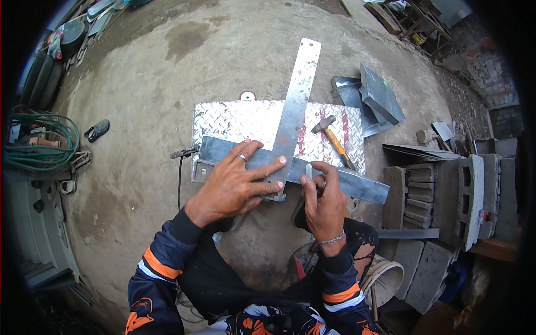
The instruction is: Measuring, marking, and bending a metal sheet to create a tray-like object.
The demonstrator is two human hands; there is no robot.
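A grey sheet metal strip [357,185] lies crosswise over the near part of a diamond-plate bench top [234,121]. Across it, pointing away from me, rests a long flat metal bar like the blade of a square [297,84]. My left hand [231,181] is spread flat, its fingertips pressing on the bar's near end and its palm over the strip. To the right of the bar, my right hand [325,201] pinches a slim pale stick [309,170] above the strip's near edge. Its exact kind does not show.
A hammer [335,142] with a wooden handle lies on the bench top's right side. Folded sheet metal pieces [379,97] lie beyond it. Concrete blocks [446,190] and a bucket [389,282] stand at the right. A coiled green hose [70,139] is at the far left.
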